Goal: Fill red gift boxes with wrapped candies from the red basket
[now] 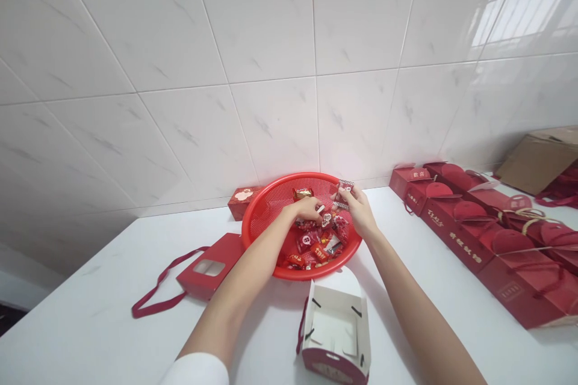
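Note:
My right hand point(359, 209) is closed on a dark red wrapped snack packet point(345, 192) with a patterned edge, held over the right rim of a red plastic mesh basket point(259, 216). My left hand point(308, 209) reaches inside the basket, its fingers closed on a small wrapped candy point(320, 209) with a white edge; its wrapper is partly hidden. Below both hands lies a pile of red wrapped candies point(309, 240). A gold-wrapped piece point(303, 194) rests behind my left hand. Nearer to me, between my forearms, stands an open gift box point(334, 328) with a white inside.
Left of the basket lies a red box point(210, 267) with a window and a ribbon handle point(158, 289). A small red patterned box point(241, 201) is by the tiled wall. Rows of red gift boxes point(469, 234) and a cardboard carton point(537, 162) occupy the right side.

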`<state>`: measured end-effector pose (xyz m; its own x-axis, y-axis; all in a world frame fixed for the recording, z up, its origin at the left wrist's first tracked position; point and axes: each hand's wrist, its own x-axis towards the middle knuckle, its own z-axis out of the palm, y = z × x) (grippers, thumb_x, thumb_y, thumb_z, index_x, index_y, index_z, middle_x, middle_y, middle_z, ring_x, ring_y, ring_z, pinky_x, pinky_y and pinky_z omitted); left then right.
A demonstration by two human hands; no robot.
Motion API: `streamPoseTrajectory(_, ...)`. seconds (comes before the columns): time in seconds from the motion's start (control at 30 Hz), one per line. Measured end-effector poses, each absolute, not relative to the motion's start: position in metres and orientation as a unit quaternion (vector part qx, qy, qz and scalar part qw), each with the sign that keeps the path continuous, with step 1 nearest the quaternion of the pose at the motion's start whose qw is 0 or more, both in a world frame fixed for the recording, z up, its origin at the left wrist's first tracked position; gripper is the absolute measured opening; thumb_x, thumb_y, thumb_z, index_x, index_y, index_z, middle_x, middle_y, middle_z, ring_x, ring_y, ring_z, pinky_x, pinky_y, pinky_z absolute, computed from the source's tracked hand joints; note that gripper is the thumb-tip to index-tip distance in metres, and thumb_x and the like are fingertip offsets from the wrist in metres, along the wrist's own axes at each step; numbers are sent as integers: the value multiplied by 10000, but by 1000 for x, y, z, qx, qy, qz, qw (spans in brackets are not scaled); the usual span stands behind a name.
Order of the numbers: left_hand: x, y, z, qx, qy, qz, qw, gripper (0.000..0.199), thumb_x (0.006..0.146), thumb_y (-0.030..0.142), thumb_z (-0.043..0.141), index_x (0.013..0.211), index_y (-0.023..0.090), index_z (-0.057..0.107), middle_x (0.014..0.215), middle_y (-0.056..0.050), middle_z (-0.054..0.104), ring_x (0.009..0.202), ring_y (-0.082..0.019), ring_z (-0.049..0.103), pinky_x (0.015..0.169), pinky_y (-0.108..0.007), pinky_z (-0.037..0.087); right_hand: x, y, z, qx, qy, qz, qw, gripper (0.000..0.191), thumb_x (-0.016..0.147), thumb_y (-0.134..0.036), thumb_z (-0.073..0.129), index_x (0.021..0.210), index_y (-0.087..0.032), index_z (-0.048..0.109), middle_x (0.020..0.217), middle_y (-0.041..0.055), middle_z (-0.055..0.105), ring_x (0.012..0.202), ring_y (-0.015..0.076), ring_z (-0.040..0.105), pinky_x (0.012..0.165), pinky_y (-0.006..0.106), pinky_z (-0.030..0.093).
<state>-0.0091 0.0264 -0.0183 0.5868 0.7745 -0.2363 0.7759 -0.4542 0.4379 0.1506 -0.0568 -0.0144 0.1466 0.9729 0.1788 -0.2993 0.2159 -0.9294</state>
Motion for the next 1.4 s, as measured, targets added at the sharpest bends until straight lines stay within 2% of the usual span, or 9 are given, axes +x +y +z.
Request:
streamPoseTrajectory(0.17, -4, 23, -21, 855, 432, 26, 287, 489, 491, 202, 863, 955, 193, 710, 945, -3, 709, 911, -236, 655, 737, -249, 462, 150, -55, -15, -386, -431, 483, 657, 338, 682, -498, 737, 811, -223, 588, 719, -23, 657, 603, 137, 613, 542, 264, 515)
streamPoseTrajectory(0.4, -4, 23, -23, 835, 411, 121, 345, 274, 553, 299, 840, 652, 170, 620, 610, 52, 556, 677, -173, 563, 641, -256, 396, 150, -56, -16, -384, -434, 483, 656, 321, 704, -488, 733, 816, -224, 589, 720, -17, 660, 557, 136, 591, 526, 284, 516)
streamPoseTrajectory(0.53, -7, 24, -14, 801, 387, 217, 402, 360, 625, 444, 808, 731, 148, 632, 677, 31, 599, 656, -148, 546, 630, -260, 401, 151, -55, -17, -381, -431, 482, 661, 315, 716, -491, 717, 834, -222, 603, 780, -7, 683, 567, 136, 600, 549, 298, 535)
streamPoseTrajectory(0.67, -9, 24, -3, 764, 348, 305, 451, 460, 623, 524, 819, 793, 129, 655, 749, -3, 644, 708, -157, 581, 687, -283, 439, 151, -53, -17, -376, -434, 482, 662, 315, 707, -478, 728, 872, -221, 652, 890, 14, 704, 721, 171, 650, 613, 304, 559)
streamPoseTrajectory(0.77, -9, 21, 3, 741, 318, 333, 490, 465, 620, 483, 840, 859, 112, 695, 802, -33, 689, 745, -174, 620, 737, -306, 468, 150, -54, -16, -371, -446, 485, 655, 319, 698, -463, 736, 892, -215, 687, 893, 29, 712, 803, 200, 660, 635, 313, 570)
streamPoseTrajectory(0.97, -9, 23, 5, 694, 287, 373, 545, 390, 639, 338, 768, 963, 125, 725, 957, -67, 747, 904, -213, 679, 886, -351, 500, 151, -56, -16, -363, -470, 484, 643, 339, 691, -458, 767, 927, -221, 706, 906, 34, 722, 799, 204, 667, 643, 332, 576)
streamPoseTrajectory(1.13, -11, 27, 1, 720, 370, 305, 502, 444, 704, 227, 618, 1136, 157, 692, 1068, -74, 762, 991, -199, 696, 917, -322, 514, 152, -53, -20, -365, -464, 462, 662, 366, 685, -467, 777, 932, -219, 672, 875, 31, 721, 799, 212, 658, 651, 334, 564)
streamPoseTrajectory(1.3, -14, 32, -16, 755, 457, 126, 453, 188, 611, 127, 697, 786, 149, 766, 709, -36, 756, 690, -203, 705, 677, -274, 536, 153, -50, -23, -372, -443, 451, 680, 288, 703, -435, 745, 854, -228, 612, 823, -9, 679, 762, 171, 632, 674, 315, 568)
streamPoseTrajectory(1.4, -19, 40, -26, 761, 517, 84, 383, 164, 591, 93, 690, 721, 168, 753, 662, -1, 723, 626, -172, 660, 610, -239, 491, 153, -49, -23, -379, -431, 456, 680, 273, 703, -430, 724, 838, -233, 591, 790, -22, 666, 706, 159, 622, 620, 301, 564)
